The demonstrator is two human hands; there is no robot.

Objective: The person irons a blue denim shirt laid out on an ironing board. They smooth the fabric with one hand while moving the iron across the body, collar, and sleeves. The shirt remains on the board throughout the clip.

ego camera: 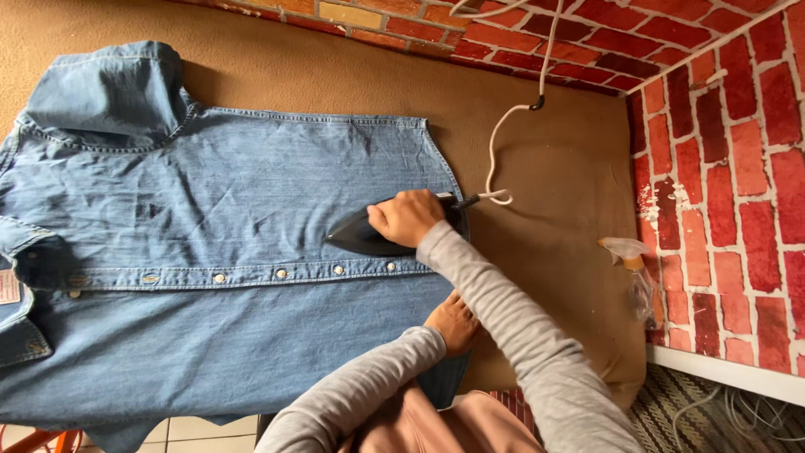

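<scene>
**Iron on denim shirt, both hands engaged**

Right hand [406, 217]: clenched over the handle of a dark, pointed-nose electric iron [362, 236], grey sleeve running back to the wearer. The iron lies soleplate down on the shirt, long axis left to right, tip pointing left toward the collar, heel under the wrist.

Left hand [454, 322]: palm down, fingers flat and unclenched, pressing the shirt's lower hem near the table edge; it grasps nothing. It lies nearer the wearer than the iron.

Faded blue denim button-front shirt [210, 252]: spread flat, collar at far left, snap placket just below the iron.

White cord [503, 134]: trails from the iron's heel up toward the brick-patterned wall [721, 168].

Brown padded ironing surface [545, 277]; clear spray bottle [639, 277] at its right edge, well apart.
</scene>
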